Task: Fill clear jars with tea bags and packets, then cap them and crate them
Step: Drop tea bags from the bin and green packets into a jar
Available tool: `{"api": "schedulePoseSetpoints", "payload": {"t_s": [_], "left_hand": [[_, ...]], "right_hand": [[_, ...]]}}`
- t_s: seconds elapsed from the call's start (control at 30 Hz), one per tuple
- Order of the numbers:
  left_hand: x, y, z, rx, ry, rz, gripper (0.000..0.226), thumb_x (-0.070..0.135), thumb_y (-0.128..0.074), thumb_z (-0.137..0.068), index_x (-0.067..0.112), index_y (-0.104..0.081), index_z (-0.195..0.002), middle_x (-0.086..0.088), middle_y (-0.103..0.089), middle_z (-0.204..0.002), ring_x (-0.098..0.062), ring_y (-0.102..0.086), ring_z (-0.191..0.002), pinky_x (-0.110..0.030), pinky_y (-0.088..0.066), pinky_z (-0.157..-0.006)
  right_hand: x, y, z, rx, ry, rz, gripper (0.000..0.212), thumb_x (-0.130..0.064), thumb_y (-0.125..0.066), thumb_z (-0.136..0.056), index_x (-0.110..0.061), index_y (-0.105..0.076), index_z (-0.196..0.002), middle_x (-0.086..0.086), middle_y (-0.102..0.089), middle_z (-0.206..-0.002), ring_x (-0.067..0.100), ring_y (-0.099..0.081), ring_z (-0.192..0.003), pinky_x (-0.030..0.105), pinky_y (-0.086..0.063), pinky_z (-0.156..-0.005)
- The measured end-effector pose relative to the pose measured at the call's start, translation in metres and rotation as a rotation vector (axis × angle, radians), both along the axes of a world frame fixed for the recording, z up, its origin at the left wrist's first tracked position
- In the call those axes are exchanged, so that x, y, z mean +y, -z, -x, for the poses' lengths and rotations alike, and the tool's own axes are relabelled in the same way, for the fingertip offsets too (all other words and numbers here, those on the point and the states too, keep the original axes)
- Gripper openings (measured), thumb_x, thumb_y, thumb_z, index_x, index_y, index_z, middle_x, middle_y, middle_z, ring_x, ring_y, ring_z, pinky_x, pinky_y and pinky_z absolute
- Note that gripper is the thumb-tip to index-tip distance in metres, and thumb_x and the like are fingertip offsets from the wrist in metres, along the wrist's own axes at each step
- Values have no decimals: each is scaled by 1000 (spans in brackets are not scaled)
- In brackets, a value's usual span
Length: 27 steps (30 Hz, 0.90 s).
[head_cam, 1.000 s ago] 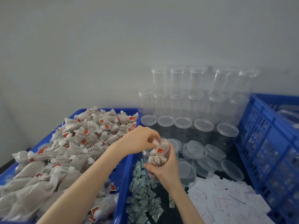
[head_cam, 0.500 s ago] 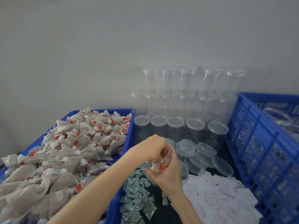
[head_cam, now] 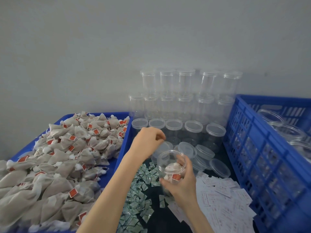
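Right hand [head_cam: 182,180] grips upright clear plastic jar [head_cam: 171,167], mouth up; left hand [head_cam: 148,142], loosely curled and empty, hovers just above-left.

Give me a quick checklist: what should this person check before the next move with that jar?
1. Jar held firmly: ok, right hand wraps its lower part.
2. Jar mouth open and uncovered: ok, no lid on it.
3. Left hand free: ok, fingers loosely curled above the jar, holding nothing visible.
4. Jar full enough for capping: cannot tell; tea bags sit in it, the count is unclear.
5. Green packets within reach: ok, beside the jar.
6. Loose lids ready: ok, lying just behind the jar.
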<state>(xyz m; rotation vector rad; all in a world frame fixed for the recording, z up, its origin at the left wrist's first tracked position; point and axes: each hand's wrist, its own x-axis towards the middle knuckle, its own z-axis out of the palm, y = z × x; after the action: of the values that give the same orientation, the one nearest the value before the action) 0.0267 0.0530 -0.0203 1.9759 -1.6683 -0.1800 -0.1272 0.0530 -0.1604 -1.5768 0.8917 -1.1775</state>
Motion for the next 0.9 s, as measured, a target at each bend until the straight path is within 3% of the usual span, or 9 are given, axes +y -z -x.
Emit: {"api": "schedulePoseSetpoints", "payload": {"t_s": [0.07,0.2,0.33,0.43,0.6,0.8,0.9], "left_hand": [[0,12,-3,-108,-158,-97,20,17,-60,-92,21,-70,-108,-1,-70,-107,-19,-65,-96,-34,-53,-86],[1,55,10,-252,-319,-342,29,3,-52,-91,8,-60,-118,-13,-61,-116,-31,-61,-105,-36,-48,-81],[0,100,19,-287,-297,-458,29,0,-48,-92,4,-58,-119,-13,-60,-120,-29,-60,-111,-35,-48,-84],[2,124,22,-289,-226,-541,28,4,-50,-92,7,-59,-119,-12,-61,-123,-28,-60,-113,-36,-49,-87],[10,148,23,-325,-226,-453,23,7,-52,-93,10,-62,-113,-9,-57,-122,-27,-57,-112,-38,-48,-88],[14,145,22,-253,-250,-355,18,14,-51,-95,13,-64,-107,-5,-61,-113,-25,-61,-103,-37,-51,-83],[18,123,23,-176,-300,-258,15,26,-53,-96,17,-61,-105,-3,-66,-103,-24,-64,-95,-35,-50,-76]], "right_hand": [[-1,2,7,-9,20,-12,101,-7,-95,-56,-40,-42,-135,-22,-52,-127,-16,-52,-109,9,-51,-81],[0,6,15,-8,60,-13,97,-8,-95,-54,-39,-46,-132,-28,-57,-117,-9,-55,-108,21,-52,-84],[5,7,17,1,90,4,92,-12,-93,-54,-47,-46,-125,-23,-58,-121,-8,-56,-109,28,-51,-89],[9,9,19,10,88,-3,93,-14,-92,-54,-40,-45,-131,-20,-57,-127,-5,-54,-115,35,-51,-96],[11,12,22,27,90,-16,98,-25,-89,-51,-28,-45,-138,-13,-57,-129,-2,-55,-116,40,-51,-98],[14,16,23,41,86,-39,95,-34,-86,-47,-40,-44,-132,-16,-57,-128,-8,-55,-112,22,-52,-89],[15,17,23,35,79,-53,96,-39,-84,-44,-38,-45,-132,-17,-58,-125,-5,-57,-110,23,-53,-88]]}}
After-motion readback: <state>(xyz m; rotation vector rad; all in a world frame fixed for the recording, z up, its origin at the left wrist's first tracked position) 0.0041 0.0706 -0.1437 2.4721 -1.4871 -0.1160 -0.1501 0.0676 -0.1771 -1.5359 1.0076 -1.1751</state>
